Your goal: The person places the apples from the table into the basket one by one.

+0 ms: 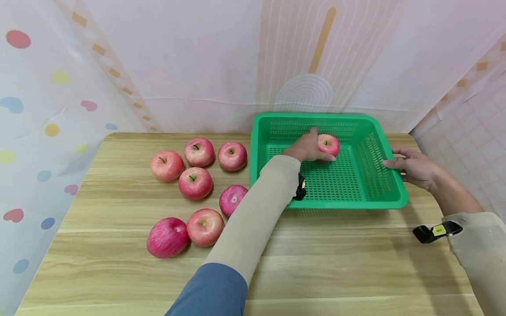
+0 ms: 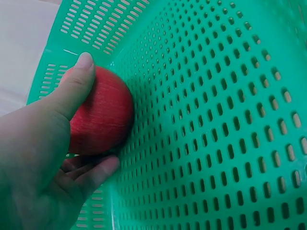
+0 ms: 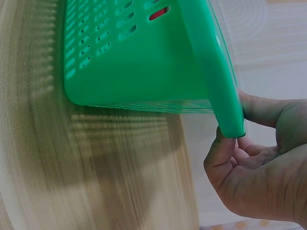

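1. Apple (image 1: 329,144) sits inside the green basket (image 1: 389,193), on the floor near the far wall, roughly mid-width. Round, no real long axis; stem dimple faces up in the head view.
2. Left hand (image 1: 306,148) grips that apple: thumb (image 2: 76,81) curled over the top, fingers (image 2: 93,170) wrapped beneath, palm on the apple's left side. Wrist view shows the apple (image 2: 100,117) against the perforated floor, close to the corner where the wall rises. Whether it rests fully on the floor or is a touch lifted, cannot tell.
3. Key relation: apple lies directly in the left palm, to the right of the wrist and ahead of it; left hand is on it, right hand is well apart from it.
4. Right hand (image 1: 413,166) is at the basket's right rim, fingers loosely bent; thumb and fingertips pinch the rim edge (image 3: 230,120) between them, seen in the right wrist view. Right hand (image 3: 261,163) holds the basket, not fruit.
5. Basket stands flat on the wooden table (image 1: 336,263), right of centre.
6. Seven more apples (image 1: 195,183) lie loose on the table left of the basket, clustered; the nearest one (image 1: 232,199) is just beside the basket's near left corner, partly behind the left sleeve (image 1: 257,215).
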A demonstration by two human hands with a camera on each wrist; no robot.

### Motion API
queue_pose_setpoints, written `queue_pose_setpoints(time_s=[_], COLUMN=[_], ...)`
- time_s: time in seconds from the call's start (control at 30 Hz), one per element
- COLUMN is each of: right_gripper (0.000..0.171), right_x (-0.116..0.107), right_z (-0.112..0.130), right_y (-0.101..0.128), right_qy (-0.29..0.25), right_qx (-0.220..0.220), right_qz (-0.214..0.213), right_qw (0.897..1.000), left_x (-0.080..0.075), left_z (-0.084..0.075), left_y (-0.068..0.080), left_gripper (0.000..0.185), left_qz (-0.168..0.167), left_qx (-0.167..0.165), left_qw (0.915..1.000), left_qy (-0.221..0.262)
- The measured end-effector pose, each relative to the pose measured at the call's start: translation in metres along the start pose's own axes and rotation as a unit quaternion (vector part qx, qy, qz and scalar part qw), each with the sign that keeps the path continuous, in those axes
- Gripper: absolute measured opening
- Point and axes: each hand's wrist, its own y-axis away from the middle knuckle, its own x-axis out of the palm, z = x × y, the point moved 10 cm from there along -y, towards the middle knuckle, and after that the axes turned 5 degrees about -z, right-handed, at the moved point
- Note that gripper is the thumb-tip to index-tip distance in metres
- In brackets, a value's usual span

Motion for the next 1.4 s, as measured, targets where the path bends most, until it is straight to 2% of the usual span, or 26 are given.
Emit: queue_pose_setpoints(time_s=[0.2, 0.4, 0.57, 0.7, 0.8, 0.93, 1.2, 1.4], right_gripper=[0.027, 0.027, 0.027, 0.027, 0.026, 0.026, 0.025, 0.025], right_x=[0.0, 0.001, 0.0, 0.0, 0.0, 0.0, -0.001, -0.001], right_z=[-0.001, -0.001, -0.001, -0.002, -0.002, -0.001, -0.001, 0.0], right_y=[0.001, 0.001, 0.0, -0.001, -0.001, -0.001, -0.002, -0.001], right_qy=[-0.006, -0.015, -0.014, -0.011, -0.014, -0.018, -0.009, -0.007], right_qx=[0.008, 0.009, 0.01, 0.011, 0.011, 0.012, 0.011, 0.012], right_qz=[-0.002, -0.002, -0.004, -0.004, -0.003, -0.004, -0.004, -0.003], right_qw=[1.0, 1.0, 1.0, 1.0, 1.0, 1.0, 1.0, 1.0], left_x=[0.002, 0.004, -0.002, -0.009, -0.014, -0.022, -0.043, -0.062], left_z=[-0.002, -0.001, -0.008, -0.014, -0.017, -0.025, -0.055, -0.082], left_y=[0.004, 0.002, 0.003, 0.003, 0.002, 0.003, 0.013, 0.025], left_gripper=[0.113, 0.117, 0.102, 0.089, 0.086, 0.084, 0.076, 0.075], left_qz=[0.02, 0.035, 0.027, 0.017, 0.015, 0.027, 0.053, 0.039], left_qx=[0.002, 0.002, 0.011, 0.023, 0.02, 0.023, 0.097, 0.165], left_qw=[0.9998, 0.9992, 0.9993, 0.9978, 0.996, 0.9954, 0.986, 0.9755], left_qy=[-0.001, -0.017, -0.024, -0.06, -0.086, -0.089, -0.125, -0.14])
